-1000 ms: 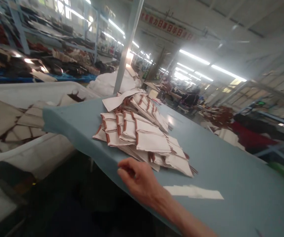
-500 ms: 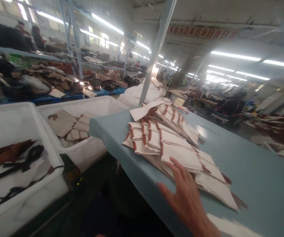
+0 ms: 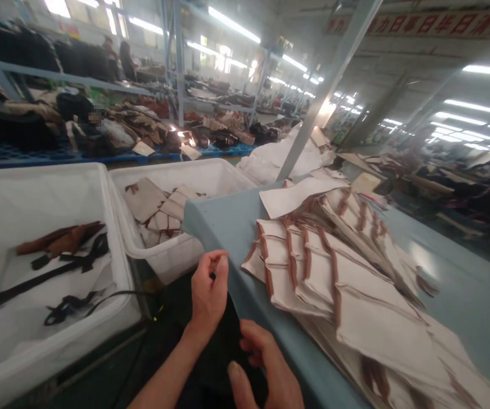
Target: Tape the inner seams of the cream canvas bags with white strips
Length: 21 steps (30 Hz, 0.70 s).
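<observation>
Blue table [image 3: 221, 221] bears cream pieces [image 3: 377, 312] ahead and right of 2 hands [image 3: 209, 291].

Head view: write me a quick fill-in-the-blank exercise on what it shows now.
The cream pieces on the table have ____ edging.
The two plastic bins are ____.
Of the left hand and the right hand, the one nearer the bins is the ____.
The overhead banner has ____ lettering.

Missing words: brown; white; left; red.
</observation>
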Available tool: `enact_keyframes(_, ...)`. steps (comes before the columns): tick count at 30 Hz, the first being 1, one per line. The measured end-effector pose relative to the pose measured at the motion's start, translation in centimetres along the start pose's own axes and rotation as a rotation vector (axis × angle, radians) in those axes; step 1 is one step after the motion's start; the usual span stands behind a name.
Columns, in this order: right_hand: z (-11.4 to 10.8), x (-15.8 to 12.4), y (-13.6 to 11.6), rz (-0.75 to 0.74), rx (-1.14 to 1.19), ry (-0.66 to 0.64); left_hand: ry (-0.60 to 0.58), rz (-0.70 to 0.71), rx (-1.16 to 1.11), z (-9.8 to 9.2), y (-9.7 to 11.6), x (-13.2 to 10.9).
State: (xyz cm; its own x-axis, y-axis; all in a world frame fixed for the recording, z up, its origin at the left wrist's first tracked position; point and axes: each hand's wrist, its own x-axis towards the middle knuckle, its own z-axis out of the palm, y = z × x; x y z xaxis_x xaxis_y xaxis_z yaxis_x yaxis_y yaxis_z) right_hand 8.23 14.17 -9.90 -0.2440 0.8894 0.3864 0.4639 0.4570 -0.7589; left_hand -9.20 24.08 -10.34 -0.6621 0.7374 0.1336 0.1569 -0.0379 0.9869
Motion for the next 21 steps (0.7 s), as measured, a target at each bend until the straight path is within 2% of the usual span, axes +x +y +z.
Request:
enact_keyframes(3,4.1,10.9,-2.6,0.112,0.116,-0.004,0.091,0.05,0.073,1.6,-0.7,7.5)
enact_keyframes(5,7.2,18.7,-3.0,0.166,0.12,0.005,0.143,0.025,0.149,1.2,-1.7,11.7)
enact_keyframes(8,12.2,28.2,-1.3,0.224,-0.045,-0.015,0.26,-0.052,0.299,-2.1,-2.6,17.4)
enact_keyframes(10,15.0,31.9,0.4,0.239,-0.112,-0.048,0.389,-0.125,0.419,-5.6,-2.7,21.0)
enact_keyframes(13,17.7,33.9,2.5,0.264,-0.196,-0.071,0.561,-0.255,0.577,-11.4,-2.6,25.2)
enact_keyframes(16,18.9,33.3,3.6,0.257,-0.255,-0.048,0.636,-0.436,0.688,-16.4,-3.5,27.3)
enact_keyframes(19,19.0,32.4,4.1,0.227,-0.279,-0.031,0.625,-0.677,0.741,-19.6,-5.1,27.7)
enact_keyframes(21,18.9,32.2,4.4,0.208,-0.289,-0.024,0.56,-0.79,0.757,-20.3,-5.9,28.0)
